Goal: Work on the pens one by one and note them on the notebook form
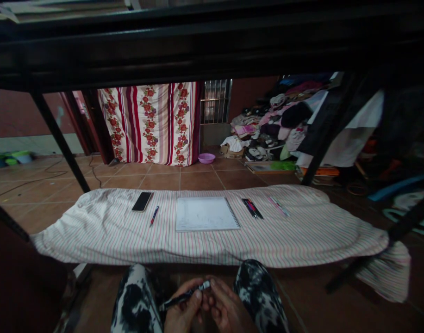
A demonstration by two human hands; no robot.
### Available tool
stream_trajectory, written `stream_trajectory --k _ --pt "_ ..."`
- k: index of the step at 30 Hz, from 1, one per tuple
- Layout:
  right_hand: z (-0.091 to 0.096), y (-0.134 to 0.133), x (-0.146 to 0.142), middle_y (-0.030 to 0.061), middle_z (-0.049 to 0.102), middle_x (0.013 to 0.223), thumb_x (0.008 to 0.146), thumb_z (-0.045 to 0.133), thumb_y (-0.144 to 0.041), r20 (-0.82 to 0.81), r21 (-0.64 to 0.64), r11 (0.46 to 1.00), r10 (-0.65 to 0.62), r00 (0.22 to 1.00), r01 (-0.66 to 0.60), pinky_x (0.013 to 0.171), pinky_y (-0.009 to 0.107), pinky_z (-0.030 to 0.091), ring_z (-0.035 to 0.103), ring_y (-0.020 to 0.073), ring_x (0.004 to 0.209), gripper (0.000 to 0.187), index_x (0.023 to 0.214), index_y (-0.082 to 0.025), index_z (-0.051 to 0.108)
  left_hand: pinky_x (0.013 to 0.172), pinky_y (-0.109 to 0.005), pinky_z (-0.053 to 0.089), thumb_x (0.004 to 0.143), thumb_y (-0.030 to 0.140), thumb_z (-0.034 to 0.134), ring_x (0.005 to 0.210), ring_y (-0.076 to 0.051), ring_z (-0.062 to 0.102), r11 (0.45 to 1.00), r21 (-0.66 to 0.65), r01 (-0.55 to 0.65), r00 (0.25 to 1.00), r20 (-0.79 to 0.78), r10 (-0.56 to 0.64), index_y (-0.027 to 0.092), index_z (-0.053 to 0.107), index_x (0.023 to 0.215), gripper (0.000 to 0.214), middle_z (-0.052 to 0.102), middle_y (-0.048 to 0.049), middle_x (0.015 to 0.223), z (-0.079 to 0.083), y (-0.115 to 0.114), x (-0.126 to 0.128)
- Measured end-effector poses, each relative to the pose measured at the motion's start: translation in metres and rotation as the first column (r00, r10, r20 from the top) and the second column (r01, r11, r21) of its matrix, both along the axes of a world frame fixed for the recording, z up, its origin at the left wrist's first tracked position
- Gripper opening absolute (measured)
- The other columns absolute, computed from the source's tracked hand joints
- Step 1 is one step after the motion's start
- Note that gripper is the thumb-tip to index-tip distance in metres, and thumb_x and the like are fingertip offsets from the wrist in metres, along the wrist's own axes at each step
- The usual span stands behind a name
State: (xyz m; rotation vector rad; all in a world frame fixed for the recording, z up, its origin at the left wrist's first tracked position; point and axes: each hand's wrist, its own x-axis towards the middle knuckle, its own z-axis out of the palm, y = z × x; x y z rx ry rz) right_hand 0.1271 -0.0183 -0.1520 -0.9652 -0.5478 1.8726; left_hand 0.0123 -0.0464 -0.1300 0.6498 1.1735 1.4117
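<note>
Low between my knees, my left hand (184, 307) and my right hand (226, 307) are both closed on a black pen (184, 296) with a pale tip. The left fingers wrap its barrel; the right fingers pinch the tip end. In front of me lies a striped padded cloth (128, 236) spread on the floor. A spiral notepad (205, 213) rests in its middle. Left of the pad lie a pen (154, 215) and a dark phone (142, 201). Two dark pens (252, 208) and a light pen (278, 206) lie to the right.
Dark metal frame bars (59, 138) cross overhead and slant down at both sides. Tiled floor (198, 178) stretches to a floral curtain (149, 122), a pink bowl (206, 158) and a heap of clothes (274, 125) at right. A cable runs along the left floor.
</note>
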Motion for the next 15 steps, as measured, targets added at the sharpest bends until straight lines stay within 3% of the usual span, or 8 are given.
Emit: stream_trajectory --k 7,15 --pt "-0.009 0.001 0.002 0.0049 0.064 0.071 0.062 0.069 -0.053 0.126 0.075 0.997 -0.012 0.992 0.002 0.056 0.028 0.048 0.06 0.0191 0.064 0.037 0.082 -0.022 0.066 0.047 -0.023 0.042 0.051 0.053 0.076 0.053 -0.015 0.057 0.999 0.025 0.046 0.999 -0.029 -0.046 0.016 0.071 0.083 0.048 0.065 -0.0057 0.06 -0.004 0.003 0.0" --pt "-0.007 0.01 0.0 0.0013 0.06 0.064 0.058 0.075 -0.05 0.032 0.023 0.998 -0.051 0.998 0.05 0.051 0.022 0.044 0.055 0.0121 0.055 0.037 0.077 -0.02 0.065 0.046 -0.023 0.04 0.054 0.052 0.075 0.054 -0.015 0.056 0.997 0.043 0.069 0.996 -0.066 -0.066 0.015 0.072 0.081 0.046 0.067 -0.0071 0.063 -0.002 0.014 0.002"
